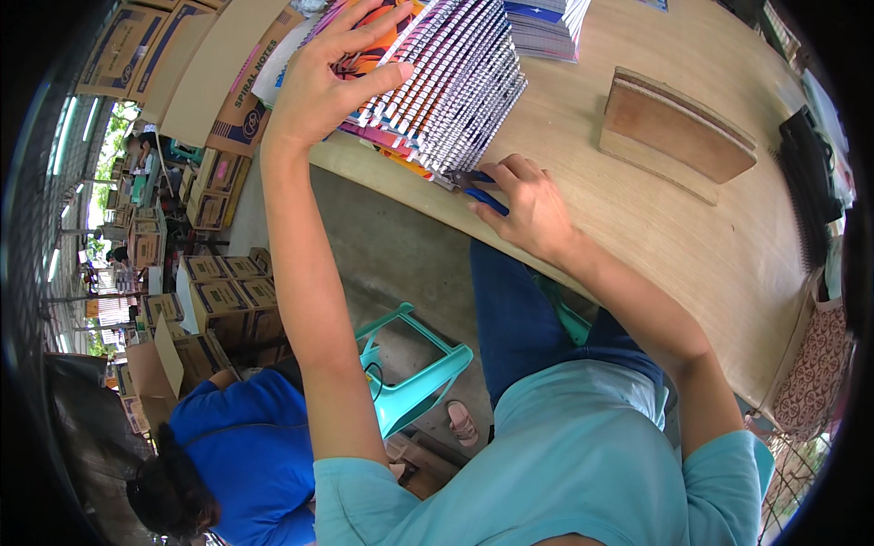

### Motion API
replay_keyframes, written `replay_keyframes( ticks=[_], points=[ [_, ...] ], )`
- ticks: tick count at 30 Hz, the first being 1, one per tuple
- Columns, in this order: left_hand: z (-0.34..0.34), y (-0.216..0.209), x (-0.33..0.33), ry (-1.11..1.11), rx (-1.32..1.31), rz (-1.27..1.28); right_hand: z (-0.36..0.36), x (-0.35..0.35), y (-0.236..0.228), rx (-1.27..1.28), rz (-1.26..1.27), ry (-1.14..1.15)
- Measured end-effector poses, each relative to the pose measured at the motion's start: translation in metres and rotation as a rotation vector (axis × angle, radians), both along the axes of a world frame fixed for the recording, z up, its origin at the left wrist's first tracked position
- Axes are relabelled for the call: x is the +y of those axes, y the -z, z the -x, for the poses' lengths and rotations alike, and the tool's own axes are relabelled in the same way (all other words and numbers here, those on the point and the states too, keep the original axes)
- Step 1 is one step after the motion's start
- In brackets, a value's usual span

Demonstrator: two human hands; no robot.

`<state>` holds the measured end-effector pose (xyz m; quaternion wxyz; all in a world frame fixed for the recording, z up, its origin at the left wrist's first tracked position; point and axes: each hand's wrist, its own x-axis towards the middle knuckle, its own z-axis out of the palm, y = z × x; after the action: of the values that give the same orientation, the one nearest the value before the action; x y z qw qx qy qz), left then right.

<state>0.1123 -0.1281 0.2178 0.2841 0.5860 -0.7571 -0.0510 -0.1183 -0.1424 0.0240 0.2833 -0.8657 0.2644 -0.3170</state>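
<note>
A tall stack of spiral notebooks [455,77] lies at the table's near left edge, its white-looking coil bindings turned toward me. My left hand [341,73] rests on the stack's orange and purple top cover, fingers spread. Blue-handled pliers [482,189] are in my right hand [528,205], with the fingers closed round the handles. The metal jaws meet the coil ends at the bottom corner of the stack. Whether they grip a wire is too small to tell.
On the wooden table [583,173] stand a wooden block jig [678,127] and another notebook pile [546,27]. Black coils [801,209] lie at the right edge. Cardboard boxes [228,296], a turquoise stool [414,364] and a person in blue [241,446] are to the left.
</note>
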Motion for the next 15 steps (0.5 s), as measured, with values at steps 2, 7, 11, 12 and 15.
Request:
replay_keyframes(
  ticks=[2,7,11,12,15],
  points=[
    [0.001,0.002,0.000,0.006,0.043,-0.003,0.000,-0.002,0.002,-0.018,0.039,0.002],
    [0.002,0.001,0.004,0.000,0.052,-0.023,0.004,0.003,0.000,-0.005,0.095,-0.009],
    [0.027,-0.017,0.003,-0.111,0.023,-0.110,0.000,-0.008,0.001,0.050,-0.064,-0.053],
    [0.021,-0.016,0.006,-0.111,0.013,-0.094,0.000,-0.012,-0.013,0.101,-0.218,-0.115],
    [0.012,-0.012,0.005,-0.105,-0.027,-0.065,-0.002,-0.033,-0.048,0.254,-0.677,-0.202]
  ],
)
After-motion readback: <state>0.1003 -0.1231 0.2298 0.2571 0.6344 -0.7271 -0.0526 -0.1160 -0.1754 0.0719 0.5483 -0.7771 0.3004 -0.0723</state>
